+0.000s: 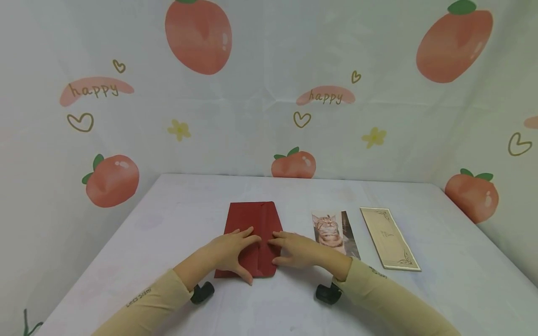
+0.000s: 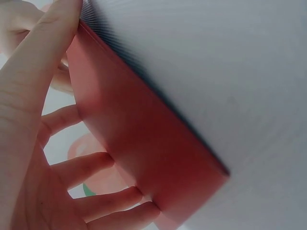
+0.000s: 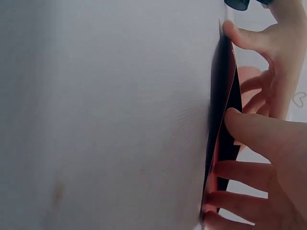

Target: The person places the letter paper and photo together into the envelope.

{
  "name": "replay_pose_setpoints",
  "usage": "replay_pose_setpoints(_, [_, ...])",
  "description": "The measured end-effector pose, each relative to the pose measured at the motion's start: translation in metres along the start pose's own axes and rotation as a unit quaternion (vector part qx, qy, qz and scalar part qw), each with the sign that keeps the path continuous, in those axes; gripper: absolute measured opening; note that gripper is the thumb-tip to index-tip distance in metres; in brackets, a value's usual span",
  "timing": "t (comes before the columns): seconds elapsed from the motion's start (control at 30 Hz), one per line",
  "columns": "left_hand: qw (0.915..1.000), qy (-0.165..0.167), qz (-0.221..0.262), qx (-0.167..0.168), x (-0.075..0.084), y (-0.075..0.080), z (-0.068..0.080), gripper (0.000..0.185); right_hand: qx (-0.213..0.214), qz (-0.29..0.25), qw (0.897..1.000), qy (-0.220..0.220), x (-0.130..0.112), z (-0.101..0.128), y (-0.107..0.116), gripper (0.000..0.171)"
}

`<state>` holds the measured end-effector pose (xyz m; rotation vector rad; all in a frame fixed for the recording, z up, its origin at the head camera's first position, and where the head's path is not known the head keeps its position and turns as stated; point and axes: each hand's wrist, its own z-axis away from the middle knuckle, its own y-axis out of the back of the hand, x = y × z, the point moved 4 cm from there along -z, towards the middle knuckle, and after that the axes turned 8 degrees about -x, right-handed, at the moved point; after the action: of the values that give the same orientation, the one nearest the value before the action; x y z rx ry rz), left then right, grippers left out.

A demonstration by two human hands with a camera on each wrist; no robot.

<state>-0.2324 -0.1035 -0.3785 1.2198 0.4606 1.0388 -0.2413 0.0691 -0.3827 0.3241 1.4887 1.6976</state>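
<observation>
Both hands press flat on red envelope.

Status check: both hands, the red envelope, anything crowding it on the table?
Left hand and right hand both flat, pressing the red envelope on the table. Envelope lies flap-side up. Cat photo and gold-edged card lie apart to its right, not touching.

Seen edge-on, the red envelope lies flat on the white counter, the right hand pressing its straight fingers on the near end while the left hand touches the far end with its thumb.
</observation>
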Motion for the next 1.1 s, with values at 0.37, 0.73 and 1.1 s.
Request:
replay_pose_setpoints(0.37, [1.0, 0.002, -0.001, -0.003, 0.0, 0.001, -0.001, 0.092, 0.083, -0.053, 0.994, 0.046, 0.006, 0.009, 0.012, 0.044])
replay_pose_setpoints(0.73, [1.0, 0.0, 0.008, -0.001, 0.001, 0.002, 0.0, 0.091, 0.163, -0.108, 0.978, 0.071, 0.021, 0.022, 0.022, 0.038])
replay_pose_setpoints(1.1, [1.0, -0.006, 0.005, 0.002, -0.002, 0.0, -0.001, 0.093, 0.176, -0.143, 0.973, 0.048, 0.038, 0.034, 0.021, 0.036])
